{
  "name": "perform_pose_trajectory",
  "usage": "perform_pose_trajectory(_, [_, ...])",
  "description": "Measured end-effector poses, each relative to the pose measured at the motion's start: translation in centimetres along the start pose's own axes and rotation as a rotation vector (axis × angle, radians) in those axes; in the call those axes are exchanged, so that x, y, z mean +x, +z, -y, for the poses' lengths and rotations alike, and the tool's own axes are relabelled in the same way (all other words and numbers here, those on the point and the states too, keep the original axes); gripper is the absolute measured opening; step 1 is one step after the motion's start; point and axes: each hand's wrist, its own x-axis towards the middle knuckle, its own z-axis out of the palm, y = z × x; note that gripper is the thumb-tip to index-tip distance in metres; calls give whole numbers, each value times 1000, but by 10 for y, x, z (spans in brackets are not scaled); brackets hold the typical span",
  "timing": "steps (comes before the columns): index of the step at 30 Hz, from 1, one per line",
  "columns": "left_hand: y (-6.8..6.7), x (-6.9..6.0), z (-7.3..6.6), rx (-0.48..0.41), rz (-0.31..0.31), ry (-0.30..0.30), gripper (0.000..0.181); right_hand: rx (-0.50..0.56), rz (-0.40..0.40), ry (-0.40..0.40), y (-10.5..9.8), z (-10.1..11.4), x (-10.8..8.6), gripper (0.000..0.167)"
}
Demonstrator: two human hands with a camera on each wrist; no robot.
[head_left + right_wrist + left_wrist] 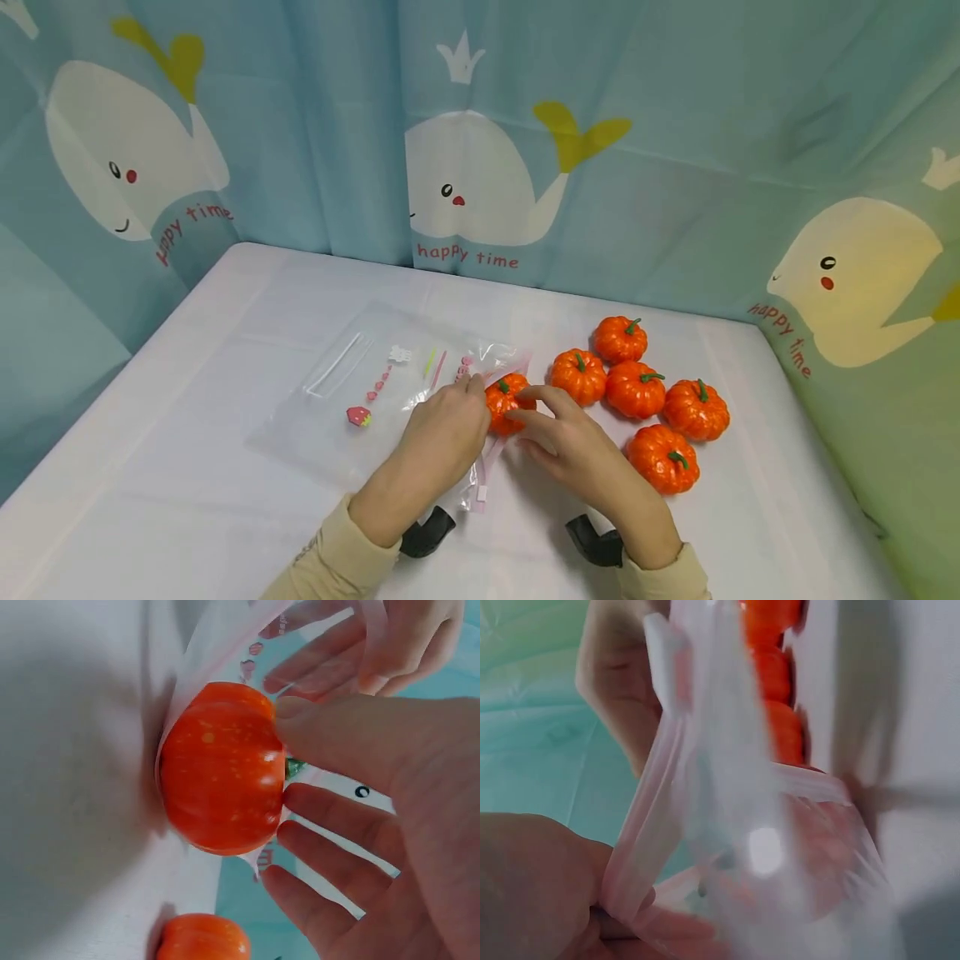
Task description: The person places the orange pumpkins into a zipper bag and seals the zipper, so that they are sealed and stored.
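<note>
A clear bag (382, 367) with a pink edge lies on the white table (187, 400). The mouth of the bag is on its right side, and it is not zipped up. A small white slider (482, 493) sits at the near end of that mouth. One shiny orange pumpkin (498, 408) is right in the mouth of the bag. I cannot tell just how much of it is inside.

The left hand (442, 429) pinches the edge of the bag, next to the pumpkin. The right hand (573, 446) is just outside the mouth of the bag. Its fingers are spread, with gaps between them. Its thumb and some fingertips touch the pumpkin, but they do not wrap around it.

I think the job is only just getting going. One pumpkin is at the way in, and I see no other pumpkin deeper in the bag. So no pumpkin looks all the way in yet. Five other pumpkins (636, 390) sit close together to the right of the bag, and none of them touches it. What is left seems to be the rest of the way for this pumpkin, and then those five outside the bag
</note>
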Motion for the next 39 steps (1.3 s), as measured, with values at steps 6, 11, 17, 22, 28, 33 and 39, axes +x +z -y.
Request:
perform_pose_trajectory(6, [-2, -2, 0, 11, 28, 28, 42, 21, 32, -23, 5, 0, 0, 38])
perform_pose_trajectory(11, [-5, -3, 1, 7, 11, 51, 43, -1, 32, -46, 11, -1, 2, 44])
perform_pose_trajectory(17, [-9, -3, 4, -12, -13, 38, 42, -24, 49, -6, 7, -1, 1, 44])
perform_pose_trajectory(22, [-8, -3, 3, -25, 12, 31, 40, -28, 75, 40, 4, 1, -3, 43])
perform_pose_trajectory(28, [-9, -4, -4, 25, 39, 46, 48, -32, 23, -1, 13, 1, 0, 47])
perform_pose_trajectory(33, [-9, -5, -5, 67, 32, 70, 49, -39, 10, -7, 21, 0, 5, 51])
perform_pose_trajectory(39, [-11, -4, -4, 35, 34, 42, 50, -12, 17, 10, 13, 1, 2, 45])
